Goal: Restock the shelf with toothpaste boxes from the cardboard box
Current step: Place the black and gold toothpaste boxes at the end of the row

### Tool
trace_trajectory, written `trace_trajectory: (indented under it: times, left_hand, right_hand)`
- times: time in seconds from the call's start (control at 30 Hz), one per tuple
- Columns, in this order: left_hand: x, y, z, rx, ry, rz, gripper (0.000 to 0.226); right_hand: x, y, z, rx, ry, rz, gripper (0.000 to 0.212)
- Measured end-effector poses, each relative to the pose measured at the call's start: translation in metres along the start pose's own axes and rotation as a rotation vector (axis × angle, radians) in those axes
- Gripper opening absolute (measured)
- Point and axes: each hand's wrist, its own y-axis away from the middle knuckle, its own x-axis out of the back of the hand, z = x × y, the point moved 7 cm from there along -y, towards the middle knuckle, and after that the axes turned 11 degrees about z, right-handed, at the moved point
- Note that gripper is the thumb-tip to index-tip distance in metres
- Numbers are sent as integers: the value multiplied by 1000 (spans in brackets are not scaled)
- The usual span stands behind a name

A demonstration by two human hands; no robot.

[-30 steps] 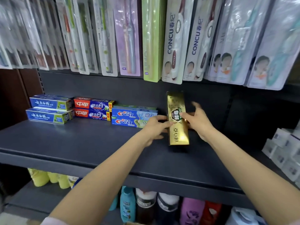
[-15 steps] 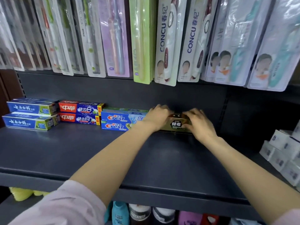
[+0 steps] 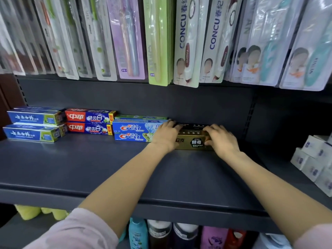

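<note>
We are in a shop, at its dental-care aisle: packaged toothbrushes [image 3: 186, 42] hang in rows above a dark metal shelf [image 3: 71, 168]. Branded toothpaste boxes [image 3: 89, 121] sit stacked facing out, with bottles [image 3: 138, 234] lined up on the tier below
</note>
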Motion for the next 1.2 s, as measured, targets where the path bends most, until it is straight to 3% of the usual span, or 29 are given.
trace_trajectory:
  times: [0.67,0.87,1.2]
  left_hand:
    - [5,4,-22,27,-47,25,69]
    - [4,4,-25,27,-62,37,83]
    - [6,1,-14,32,-89,116,53]
  right_hand:
    - [5,-15,-3,-110,54,-85,41]
    - [17,-16,12,-160,58,-50,37]
    - [-4,-5,0,-34,-26,-36,52]
